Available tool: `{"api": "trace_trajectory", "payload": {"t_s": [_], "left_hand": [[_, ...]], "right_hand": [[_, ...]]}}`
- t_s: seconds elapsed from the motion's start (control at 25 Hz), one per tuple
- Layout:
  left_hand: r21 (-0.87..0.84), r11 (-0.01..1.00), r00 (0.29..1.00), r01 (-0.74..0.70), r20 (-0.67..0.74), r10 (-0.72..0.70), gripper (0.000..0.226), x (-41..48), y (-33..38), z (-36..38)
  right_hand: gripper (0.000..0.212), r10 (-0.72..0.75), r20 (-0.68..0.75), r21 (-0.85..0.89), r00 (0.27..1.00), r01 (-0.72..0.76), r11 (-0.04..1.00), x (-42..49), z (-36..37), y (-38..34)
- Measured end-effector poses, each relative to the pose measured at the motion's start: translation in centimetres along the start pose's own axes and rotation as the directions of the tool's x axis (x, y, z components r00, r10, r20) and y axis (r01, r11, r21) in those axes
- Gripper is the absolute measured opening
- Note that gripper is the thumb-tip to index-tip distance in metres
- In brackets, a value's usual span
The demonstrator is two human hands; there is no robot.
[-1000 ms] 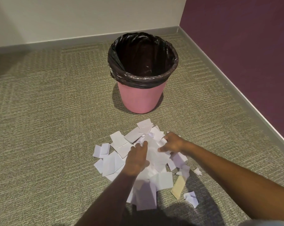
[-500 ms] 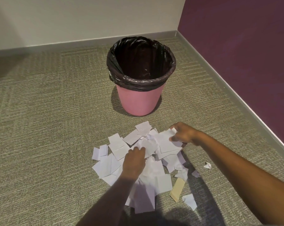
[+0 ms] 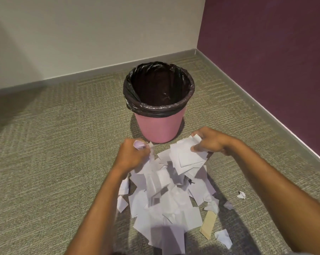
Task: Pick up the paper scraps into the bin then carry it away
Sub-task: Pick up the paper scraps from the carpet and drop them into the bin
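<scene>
Two grips hold scraps [image 3: 183, 155]: left grip [image 3: 132, 155] is curled round a small bunch, right grip [image 3: 209, 142] pinches a larger sheaf, both raised just in front of the bin [image 3: 159, 126]. Remaining scraps lie heaped on the carpet [image 3: 54, 162] below and between the forearms, with a few strays to the right.

Soft, even indoor light casts a faint shadow left of the bin [image 3: 159, 126] and a darker one across the near paper scraps [image 3: 166, 208], which look slightly blurred.
</scene>
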State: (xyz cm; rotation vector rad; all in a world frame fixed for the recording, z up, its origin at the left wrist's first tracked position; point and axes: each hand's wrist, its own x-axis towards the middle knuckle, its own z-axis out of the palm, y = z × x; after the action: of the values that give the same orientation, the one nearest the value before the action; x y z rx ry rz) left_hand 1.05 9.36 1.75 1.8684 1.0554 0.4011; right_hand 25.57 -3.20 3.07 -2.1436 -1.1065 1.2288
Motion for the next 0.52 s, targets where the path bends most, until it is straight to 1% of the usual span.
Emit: {"api": "trace_trajectory", "payload": {"t_s": [0.12, 0.24, 0.32, 0.36, 0.44, 0.48, 0.52], "left_hand": [[-0.154, 0.986, 0.995, -0.067, -0.089, 0.054, 0.009, 0.9, 5.0, -3.8], [-0.264, 0.942, 0.965, -0.207, -0.214, 0.152, 0.012, 3.0, 10.6, -7.1], [-0.284, 0.914, 0.931, -0.289, -0.306, 0.199, 0.007, 5.9, 13.7, -8.7], [-0.257, 0.918, 0.918, -0.301, -0.338, 0.206, 0.007, 7.9, 14.9, -9.1], [-0.217, 0.941, 0.904, -0.260, -0.397, 0.158, 0.029, 12.1, 15.9, -9.3], [-0.215, 0.949, 0.898, -0.231, -0.423, 0.123, 0.036, 13.9, 15.8, -9.0], [-0.206, 0.958, 0.896, -0.202, -0.434, 0.095, 0.037, 15.4, 15.5, -8.4]], "right_hand": [[0.014, -0.104, 0.001, 0.095, 0.995, 0.103, 0.990, -1.3, -1.0, -2.0], [0.012, -0.176, -0.026, 0.173, 0.984, 0.178, 0.969, -2.4, -1.9, -3.7], [0.011, -0.207, -0.055, 0.235, 0.977, 0.214, 0.948, -3.0, -2.2, -4.3], [0.012, -0.225, -0.073, 0.262, 0.972, 0.236, 0.936, -3.1, -2.4, -4.6], [0.013, -0.236, -0.126, 0.301, 0.964, 0.263, 0.917, -3.5, -2.8, -5.2], [0.016, -0.235, -0.152, 0.313, 0.960, 0.272, 0.910, -3.5, -3.1, -5.6], [0.019, -0.231, -0.175, 0.326, 0.957, 0.278, 0.904, -3.4, -3.3, -5.9]]}}
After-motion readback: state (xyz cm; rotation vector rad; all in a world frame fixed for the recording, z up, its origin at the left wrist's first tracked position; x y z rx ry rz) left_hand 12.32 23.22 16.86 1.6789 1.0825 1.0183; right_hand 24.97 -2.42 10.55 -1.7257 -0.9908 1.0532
